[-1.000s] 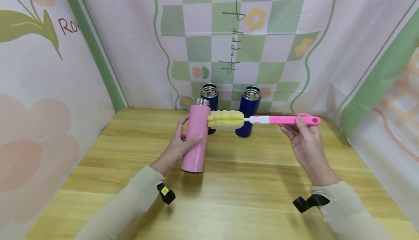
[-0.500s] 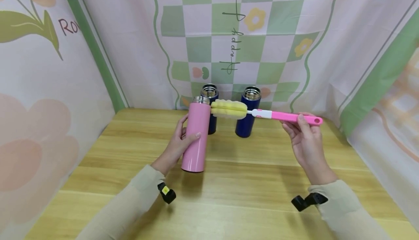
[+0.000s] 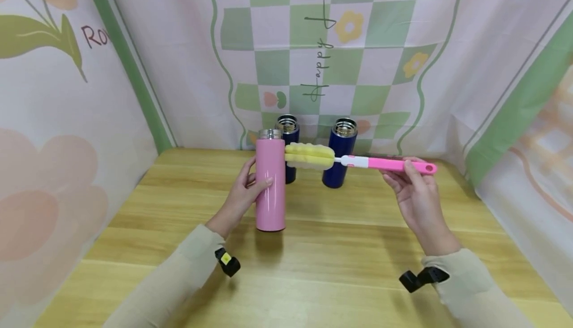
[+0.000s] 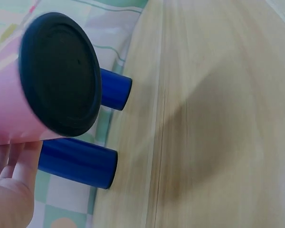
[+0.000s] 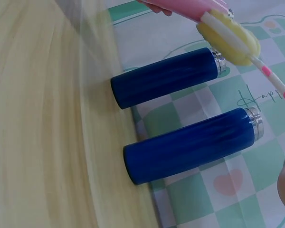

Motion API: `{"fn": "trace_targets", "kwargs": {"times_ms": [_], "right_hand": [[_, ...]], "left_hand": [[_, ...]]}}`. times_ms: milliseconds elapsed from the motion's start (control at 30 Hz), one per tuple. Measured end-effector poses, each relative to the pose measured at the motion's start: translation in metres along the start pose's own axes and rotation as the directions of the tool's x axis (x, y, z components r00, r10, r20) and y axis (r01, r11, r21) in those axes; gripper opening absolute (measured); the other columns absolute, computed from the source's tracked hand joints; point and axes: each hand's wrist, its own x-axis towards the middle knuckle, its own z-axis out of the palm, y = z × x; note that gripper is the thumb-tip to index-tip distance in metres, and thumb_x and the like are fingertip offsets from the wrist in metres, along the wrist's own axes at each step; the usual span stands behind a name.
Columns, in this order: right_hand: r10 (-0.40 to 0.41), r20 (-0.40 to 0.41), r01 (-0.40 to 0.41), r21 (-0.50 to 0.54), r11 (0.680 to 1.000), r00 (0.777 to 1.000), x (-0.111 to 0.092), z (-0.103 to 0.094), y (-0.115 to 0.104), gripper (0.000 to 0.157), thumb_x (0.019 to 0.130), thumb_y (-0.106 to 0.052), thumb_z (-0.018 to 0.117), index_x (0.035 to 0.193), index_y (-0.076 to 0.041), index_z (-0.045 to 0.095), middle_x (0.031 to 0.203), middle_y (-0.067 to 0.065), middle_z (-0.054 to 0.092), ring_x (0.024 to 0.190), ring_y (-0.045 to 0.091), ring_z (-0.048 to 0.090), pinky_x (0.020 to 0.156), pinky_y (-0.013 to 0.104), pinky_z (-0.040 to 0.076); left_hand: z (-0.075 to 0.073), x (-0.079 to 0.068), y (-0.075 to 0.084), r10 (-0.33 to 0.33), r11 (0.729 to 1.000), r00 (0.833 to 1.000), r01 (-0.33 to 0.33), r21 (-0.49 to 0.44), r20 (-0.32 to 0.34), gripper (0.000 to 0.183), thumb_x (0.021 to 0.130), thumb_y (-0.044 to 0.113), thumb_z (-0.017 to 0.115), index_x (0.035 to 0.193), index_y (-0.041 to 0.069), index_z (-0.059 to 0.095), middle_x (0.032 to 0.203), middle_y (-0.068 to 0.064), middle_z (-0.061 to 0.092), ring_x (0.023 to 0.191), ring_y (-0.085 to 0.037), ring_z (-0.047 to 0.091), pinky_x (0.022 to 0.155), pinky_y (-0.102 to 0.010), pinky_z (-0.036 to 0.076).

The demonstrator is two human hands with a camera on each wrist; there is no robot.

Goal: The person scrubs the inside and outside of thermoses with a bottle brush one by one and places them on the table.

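My left hand (image 3: pixel 241 194) grips a pink thermos bottle (image 3: pixel 270 189) round its middle and holds it upright above the table. The bottle is lidless, with a bare steel neck; its black base (image 4: pixel 61 76) faces the left wrist camera, clear of the wood. On the other side, my right hand (image 3: pixel 418 199) holds a bottle brush (image 3: pixel 380 163) by the end of its pink handle, thumb on top. The brush lies about level, and its yellow sponge head (image 3: pixel 310 155) meets the bottle's right side near the top. In the right wrist view the sponge (image 5: pixel 230 40) touches the pink wall.
Two dark blue thermos bottles stand lidless at the table's back edge. The left blue bottle (image 3: pixel 291 169) is partly behind the pink one; the right blue bottle (image 3: pixel 336 164) stands behind the brush. A patterned curtain (image 3: pixel 309 44) hangs behind the wooden table (image 3: pixel 335 278).
The pink bottle has swung from a slight tilt to upright, its base moving right. The sponge rose along the bottle's side, then came back down partway. Both hands keep their hold.
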Motion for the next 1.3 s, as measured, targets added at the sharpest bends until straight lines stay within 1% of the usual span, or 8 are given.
{"fn": "trace_targets", "kwargs": {"times_ms": [167, 233, 367, 600, 867, 1033, 1167, 1300], "right_hand": [[0.079, 0.061, -0.08, 0.012, 0.997, 0.995, -0.003, -0.006, 0.002, 0.011, 0.106, -0.005, 0.045, 0.108, 0.002, 0.054, 0.103, 0.019, 0.068, 0.094, 0.029, 0.07, 0.086, 0.033, 0.056], [0.1, 0.096, -0.099, -0.012, 0.995, 0.99, -0.003, -0.008, 0.003, 0.014, 0.107, -0.005, 0.044, 0.108, 0.002, 0.056, 0.103, 0.019, 0.069, 0.094, 0.029, 0.071, 0.086, 0.033, 0.056], [0.122, 0.167, -0.113, -0.064, 0.992, 0.978, -0.005, -0.012, 0.003, 0.019, 0.107, -0.004, 0.041, 0.107, 0.004, 0.058, 0.104, 0.02, 0.069, 0.096, 0.029, 0.071, 0.086, 0.033, 0.056], [0.157, 0.238, -0.128, -0.135, 0.983, 0.958, -0.007, -0.017, 0.001, 0.025, 0.108, -0.003, 0.036, 0.11, 0.006, 0.059, 0.107, 0.02, 0.069, 0.099, 0.027, 0.07, 0.087, 0.032, 0.055], [0.203, 0.267, -0.154, -0.194, 0.969, 0.942, -0.009, -0.021, -0.002, 0.027, 0.109, -0.003, 0.034, 0.111, 0.005, 0.06, 0.11, 0.019, 0.069, 0.102, 0.026, 0.069, 0.089, 0.032, 0.054], [0.214, 0.275, -0.15, -0.235, 0.96, 0.938, -0.011, -0.022, -0.004, 0.028, 0.109, -0.003, 0.034, 0.111, 0.003, 0.06, 0.109, 0.018, 0.07, 0.101, 0.026, 0.07, 0.087, 0.032, 0.055], [0.22, 0.263, -0.149, -0.266, 0.952, 0.939, -0.012, -0.022, -0.005, 0.025, 0.108, -0.003, 0.035, 0.109, 0.001, 0.059, 0.105, 0.016, 0.071, 0.097, 0.026, 0.071, 0.085, 0.031, 0.056], [0.246, 0.271, -0.177, -0.252, 0.951, 0.931, -0.015, -0.02, -0.005, 0.02, 0.107, 0.0, 0.037, 0.109, 0.001, 0.057, 0.103, 0.016, 0.07, 0.094, 0.026, 0.072, 0.084, 0.032, 0.056]], "left_hand": [[-0.003, -0.001, 0.001, -0.014, 0.999, 1.0, 0.013, -0.033, -0.017, 0.074, 0.095, 0.034, 0.069, 0.156, 0.037, 0.027, 0.136, -0.014, 0.056, 0.117, -0.032, 0.06, 0.09, -0.046, 0.053], [-0.005, -0.001, 0.002, -0.022, 0.999, 0.999, 0.021, -0.042, -0.029, 0.074, 0.096, 0.036, 0.067, 0.157, 0.036, 0.026, 0.136, -0.014, 0.056, 0.117, -0.032, 0.059, 0.091, -0.046, 0.052], [-0.008, 0.0, 0.003, -0.025, 0.998, 0.999, 0.022, -0.061, -0.047, 0.076, 0.096, 0.038, 0.066, 0.158, 0.035, 0.023, 0.138, -0.014, 0.054, 0.117, -0.032, 0.059, 0.09, -0.045, 0.052], [-0.012, 0.002, 0.005, -0.028, 0.997, 0.998, 0.024, -0.071, -0.053, 0.076, 0.096, 0.04, 0.066, 0.158, 0.035, 0.022, 0.141, -0.012, 0.052, 0.12, -0.032, 0.057, 0.094, -0.047, 0.05], [-0.013, 0.003, 0.009, -0.038, 0.994, 0.995, 0.029, -0.103, -0.088, 0.073, 0.098, 0.035, 0.064, 0.158, 0.033, 0.023, 0.14, -0.014, 0.051, 0.119, -0.034, 0.057, 0.093, -0.046, 0.051], [-0.012, 0.005, 0.009, -0.055, 0.991, 0.991, 0.039, -0.13, -0.122, 0.077, 0.096, 0.034, 0.066, 0.159, 0.032, 0.021, 0.141, -0.016, 0.051, 0.118, -0.034, 0.058, 0.092, -0.046, 0.051], [-0.013, 0.006, 0.008, -0.057, 0.988, 0.989, 0.035, -0.153, -0.139, 0.077, 0.096, 0.031, 0.068, 0.158, 0.032, 0.022, 0.139, -0.017, 0.052, 0.116, -0.035, 0.059, 0.091, -0.046, 0.052], [-0.014, 0.007, 0.006, -0.067, 0.984, 0.986, 0.04, -0.171, -0.153, 0.078, 0.095, 0.032, 0.069, 0.157, 0.035, 0.021, 0.137, -0.015, 0.053, 0.116, -0.034, 0.059, 0.092, -0.046, 0.052]]}}
